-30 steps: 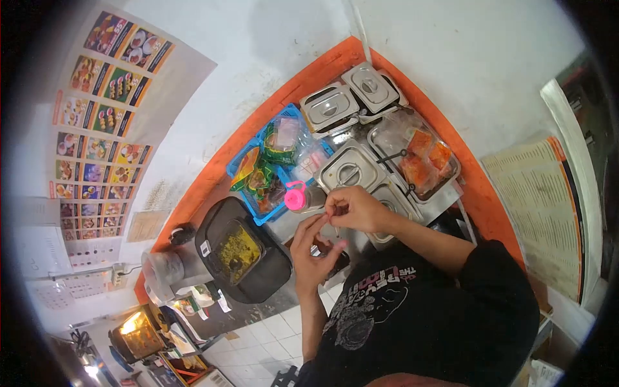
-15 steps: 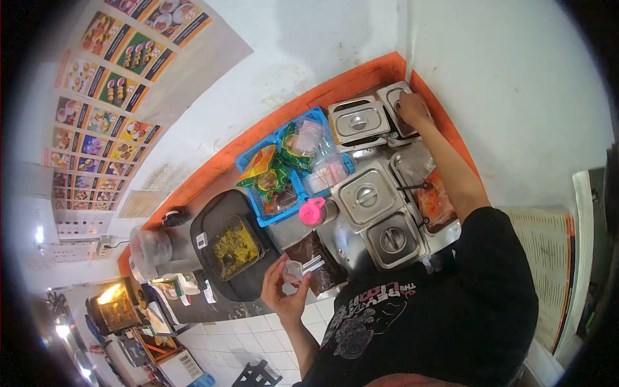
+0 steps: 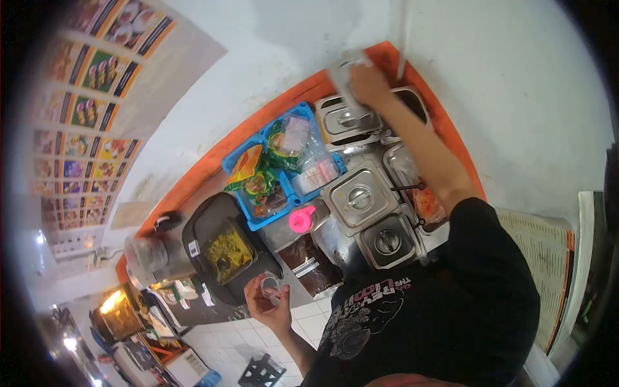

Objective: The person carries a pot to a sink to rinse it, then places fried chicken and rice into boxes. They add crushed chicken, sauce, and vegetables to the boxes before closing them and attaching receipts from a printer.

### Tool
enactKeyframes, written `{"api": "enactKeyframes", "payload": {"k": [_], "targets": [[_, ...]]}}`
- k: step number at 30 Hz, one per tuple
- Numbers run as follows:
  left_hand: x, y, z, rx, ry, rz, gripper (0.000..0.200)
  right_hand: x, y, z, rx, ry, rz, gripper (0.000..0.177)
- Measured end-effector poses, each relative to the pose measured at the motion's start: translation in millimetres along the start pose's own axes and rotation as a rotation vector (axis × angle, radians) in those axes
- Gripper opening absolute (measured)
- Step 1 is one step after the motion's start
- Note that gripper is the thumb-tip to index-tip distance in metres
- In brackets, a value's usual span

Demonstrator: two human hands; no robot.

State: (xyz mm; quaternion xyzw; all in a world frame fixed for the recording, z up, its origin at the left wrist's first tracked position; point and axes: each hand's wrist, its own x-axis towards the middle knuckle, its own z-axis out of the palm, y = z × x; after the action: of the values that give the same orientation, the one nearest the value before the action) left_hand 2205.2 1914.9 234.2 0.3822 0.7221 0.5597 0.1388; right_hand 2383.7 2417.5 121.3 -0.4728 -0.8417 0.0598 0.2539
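Observation:
My left hand point(image 3: 269, 309) is closed around the rim of a small clear plastic cup point(image 3: 271, 286), held up in front of the counter edge. My right hand point(image 3: 371, 85) grips a steel pan lid point(image 3: 348, 77), smeared by motion, tilted above the neighbouring lidded steel pan point(image 3: 346, 121). The narrow pan at the back right corner point(image 3: 412, 106) stands uncovered; its contents are mostly hidden behind my forearm. Near my left hand lies a dark brown packet point(image 3: 311, 266) on the counter.
Two more steel lids point(image 3: 359, 197) cover pans in the middle. Beside them are a tray with orange food point(image 3: 429, 205), a pink-capped bottle point(image 3: 303, 219), blue baskets point(image 3: 258, 222) of packets, and a container of yellow-green food point(image 3: 227, 253). An orange-trimmed wall borders the counter.
My right hand has lifted the lid off the corner pan and swung it left and back. My left hand has moved slightly left and down with the cup.

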Motion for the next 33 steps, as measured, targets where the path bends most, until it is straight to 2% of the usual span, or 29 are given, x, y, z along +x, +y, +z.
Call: {"api": "enactKeyframes", "payload": {"k": [1,3,5,8,10,12,14,15,17,20,22,27,29,33], "targets": [[4,3,4,0.017,-0.010,0.008,0.058,-5,-21,6,0.077,-0.099,0.069,0.015],[13,4,10,0.033,-0.037,0.030,0.059,-20,-33,52,0.112,-0.161,0.051,0.016],[18,4,14,0.019,-0.053,0.117,0.059,-33,-51,53,0.151,-0.205,0.182,0.019],[22,8,17,0.099,-0.060,0.146,0.061,-39,-51,52,0.248,-0.214,0.227,0.016],[20,4,16,0.073,-0.075,0.101,0.061,-46,-40,34,0.242,-0.256,0.237,0.016],[19,1,14,0.047,-0.080,0.048,0.061,-62,-27,-9,0.182,-0.105,0.227,0.018],[17,-1,13,0.017,-0.061,0.031,0.061,-90,15,-29,0.069,-0.148,0.404,0.028],[15,-2,13,0.014,-0.051,0.023,0.061,-109,17,-66,0.017,-0.076,0.359,0.029],[13,-3,12,0.010,-0.056,-0.005,0.059,-140,36,-93,-0.196,-0.276,0.587,0.020],[15,-4,17,-0.001,-0.094,-0.022,0.057,-163,60,-88,-0.240,-0.402,0.643,0.016],[19,0,22,-0.007,-0.102,0.028,0.057,-167,68,-73,-0.208,-0.404,0.623,0.016],[24,7,15,0.023,-0.103,0.155,0.056,-149,60,-83,-0.165,-0.358,0.581,0.016],[18,1,7,0.026,-0.058,0.128,0.055,-148,58,-85,-0.210,-0.289,0.573,0.012],[-2,-16,-7,-0.047,0.040,0.084,0.054,-148,50,-76,-0.251,-0.341,0.540,0.014]]}}
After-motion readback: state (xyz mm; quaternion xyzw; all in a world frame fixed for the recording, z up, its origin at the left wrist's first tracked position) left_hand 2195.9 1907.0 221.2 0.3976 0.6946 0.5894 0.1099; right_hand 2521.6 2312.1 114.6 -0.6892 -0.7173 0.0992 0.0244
